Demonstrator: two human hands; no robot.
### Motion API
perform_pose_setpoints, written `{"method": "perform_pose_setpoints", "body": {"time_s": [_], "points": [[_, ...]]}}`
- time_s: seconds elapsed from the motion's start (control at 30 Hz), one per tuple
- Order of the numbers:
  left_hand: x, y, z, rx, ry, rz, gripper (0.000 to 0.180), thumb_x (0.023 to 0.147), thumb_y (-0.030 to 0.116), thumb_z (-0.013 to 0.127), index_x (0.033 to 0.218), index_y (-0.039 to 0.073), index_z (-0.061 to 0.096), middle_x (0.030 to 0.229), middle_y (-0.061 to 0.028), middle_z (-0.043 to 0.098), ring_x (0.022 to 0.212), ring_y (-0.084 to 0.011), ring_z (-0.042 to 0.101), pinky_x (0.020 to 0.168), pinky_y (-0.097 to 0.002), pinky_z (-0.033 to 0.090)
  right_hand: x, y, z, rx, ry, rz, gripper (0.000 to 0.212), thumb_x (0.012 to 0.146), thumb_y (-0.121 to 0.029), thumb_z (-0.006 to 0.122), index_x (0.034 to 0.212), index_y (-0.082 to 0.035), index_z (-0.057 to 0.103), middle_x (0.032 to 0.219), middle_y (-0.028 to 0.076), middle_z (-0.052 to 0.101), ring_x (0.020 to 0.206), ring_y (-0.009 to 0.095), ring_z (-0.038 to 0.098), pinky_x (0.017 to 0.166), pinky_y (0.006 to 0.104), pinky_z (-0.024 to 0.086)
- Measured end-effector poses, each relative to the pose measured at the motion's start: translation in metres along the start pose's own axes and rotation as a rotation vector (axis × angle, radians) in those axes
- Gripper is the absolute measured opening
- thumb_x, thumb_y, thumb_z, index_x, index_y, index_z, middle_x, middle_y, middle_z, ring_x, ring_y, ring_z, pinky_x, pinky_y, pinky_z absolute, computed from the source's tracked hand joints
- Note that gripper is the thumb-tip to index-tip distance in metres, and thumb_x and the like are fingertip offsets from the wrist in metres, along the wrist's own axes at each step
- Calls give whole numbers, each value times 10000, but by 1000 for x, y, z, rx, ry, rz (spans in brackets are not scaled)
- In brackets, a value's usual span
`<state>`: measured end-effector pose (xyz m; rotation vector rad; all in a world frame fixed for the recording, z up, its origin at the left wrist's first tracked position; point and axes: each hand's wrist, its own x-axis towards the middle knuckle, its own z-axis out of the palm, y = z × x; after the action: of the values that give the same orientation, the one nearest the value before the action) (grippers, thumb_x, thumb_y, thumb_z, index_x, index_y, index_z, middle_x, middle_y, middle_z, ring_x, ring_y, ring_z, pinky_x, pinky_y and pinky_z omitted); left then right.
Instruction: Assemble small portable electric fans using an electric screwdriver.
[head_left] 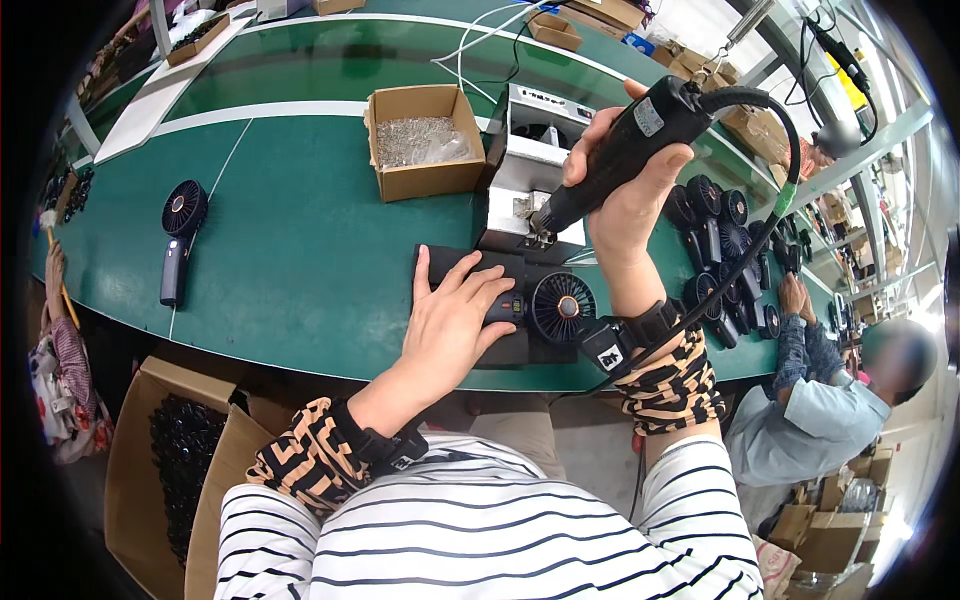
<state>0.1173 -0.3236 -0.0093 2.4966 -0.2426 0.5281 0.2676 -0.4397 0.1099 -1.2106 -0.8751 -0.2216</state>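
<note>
My right hand (pixel 632 185) is closed around a black electric screwdriver (pixel 635 145), tilted with its tip down at the front of a metal box-shaped screw feeder (pixel 515 215). Whether a screw sits on the tip is too small to tell. A black handheld fan (pixel 562 306) lies on a dark flat fixture (pixel 450 262) at the table's near edge, its round head to the right. My left hand (pixel 450 310) lies over the fan's handle and holds it down, thumb on the near side and fingers spread on the far side. Most of the handle is hidden under the palm.
A cardboard box of small screws (pixel 425 145) stands left of the feeder. Another handheld fan (pixel 180 240) lies on the green table (pixel 300 250) at left. Several fans (pixel 715 240) are grouped at right, near a co-worker (pixel 820 400). The screwdriver's cable (pixel 795 150) loops past my right forearm.
</note>
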Motion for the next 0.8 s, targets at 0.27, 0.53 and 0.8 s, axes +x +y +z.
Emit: {"method": "perform_pose_setpoints", "body": {"time_s": [0.27, 0.53, 0.8], "points": [[1, -2, 4, -7, 57, 40, 461, 772, 271, 751, 1179, 92, 630, 1252, -43, 611, 1281, -278, 481, 1141, -637, 129, -26, -22, 4, 23, -9, 87, 1002, 805, -831, 401, 1390, -21, 328, 892, 86, 550, 529, 143, 539, 472, 266, 453], [1, -3, 4, 1, 69, 47, 463, 769, 263, 759, 1182, 99, 631, 1246, -43, 619, 1288, -272, 479, 1140, -645, 130, -67, -42, 10, 86, -14, 111, 1049, 791, -849, 389, 1415, -11, 293, 912, 134, 555, 486, 174, 539, 420, 294, 453], [0, -2, 4, 0, 60, 39, 457, 765, 261, 761, 1174, 96, 639, 1243, -47, 621, 1306, -279, 468, 1139, -646, 130, -83, -35, 11, 74, 47, 115, 1035, 792, -847, 388, 1412, -22, 305, 919, 138, 550, 481, 175, 536, 425, 298, 456]]}}
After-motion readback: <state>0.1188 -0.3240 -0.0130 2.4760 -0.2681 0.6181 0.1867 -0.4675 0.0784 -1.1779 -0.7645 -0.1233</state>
